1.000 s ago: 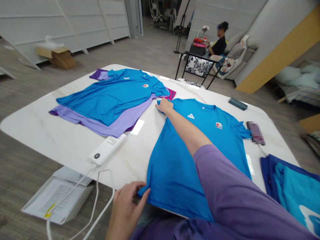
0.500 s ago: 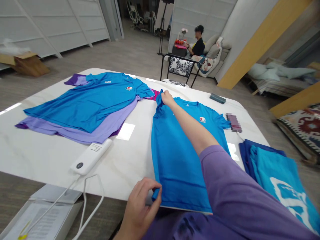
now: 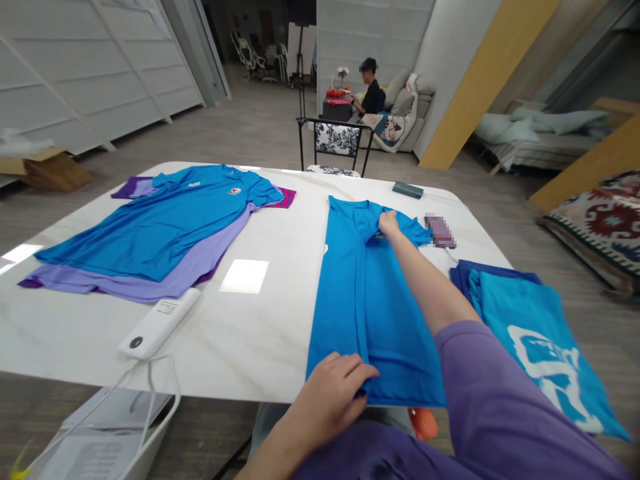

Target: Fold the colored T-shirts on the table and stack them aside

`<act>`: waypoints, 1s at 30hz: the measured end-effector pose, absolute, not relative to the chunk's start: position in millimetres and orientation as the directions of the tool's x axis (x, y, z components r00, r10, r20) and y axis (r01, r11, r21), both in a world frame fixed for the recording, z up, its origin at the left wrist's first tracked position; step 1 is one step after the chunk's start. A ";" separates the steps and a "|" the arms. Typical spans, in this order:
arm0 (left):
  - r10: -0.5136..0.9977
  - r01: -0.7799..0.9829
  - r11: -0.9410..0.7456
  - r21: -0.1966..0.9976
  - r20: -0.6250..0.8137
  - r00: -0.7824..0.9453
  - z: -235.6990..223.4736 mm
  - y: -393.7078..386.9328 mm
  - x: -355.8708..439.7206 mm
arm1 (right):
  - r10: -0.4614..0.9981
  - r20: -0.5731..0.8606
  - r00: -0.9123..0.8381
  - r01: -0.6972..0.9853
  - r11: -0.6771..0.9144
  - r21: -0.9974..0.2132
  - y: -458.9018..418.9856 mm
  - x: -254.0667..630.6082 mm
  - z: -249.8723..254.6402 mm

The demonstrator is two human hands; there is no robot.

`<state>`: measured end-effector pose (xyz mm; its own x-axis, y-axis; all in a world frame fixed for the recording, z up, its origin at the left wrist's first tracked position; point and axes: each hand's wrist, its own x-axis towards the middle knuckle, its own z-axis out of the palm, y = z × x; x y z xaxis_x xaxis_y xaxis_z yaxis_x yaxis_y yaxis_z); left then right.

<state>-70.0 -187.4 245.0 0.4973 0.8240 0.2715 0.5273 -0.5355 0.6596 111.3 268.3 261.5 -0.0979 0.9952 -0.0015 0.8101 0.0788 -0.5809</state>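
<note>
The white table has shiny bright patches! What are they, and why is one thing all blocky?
Head view: the bright patches on the white table are probably reflected light; head view: the purplish thing by the blue sleeve is pixelated, so its details don't show.

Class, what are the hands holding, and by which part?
The right-side blue shirt: right hand grips a sleeve; left hand apparently pinches the bottom hem.

The table bears a corded white device near its front edge and a dark case near its far edge. A patterned chair stands beyond. Farther back, a person sits on a sofa. An open carton lies left, a bed right.
</note>
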 end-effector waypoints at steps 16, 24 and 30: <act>0.874 0.812 -0.486 0.323 0.146 0.464 213.6 -160.9 -106.6 | 0.976 0.006 -0.217 0.849 0.191 -0.493 333.1 38.2 256.6; 0.803 0.782 -0.593 0.191 0.210 0.558 206.9 -141.5 -144.0 | 0.959 -0.117 -0.258 0.869 0.178 -0.462 416.3 -41.9 235.8; 0.792 0.788 -0.600 0.142 0.251 0.557 188.0 -137.8 -150.5 | 0.955 -0.050 -0.292 0.871 0.244 -0.426 458.2 -48.9 219.1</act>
<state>-150.5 -137.8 188.0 0.5571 0.7915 0.2513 0.7876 -0.5995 0.1424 -48.9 458.2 219.1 -0.2923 0.9550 -0.0501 0.8712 0.2444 -0.4259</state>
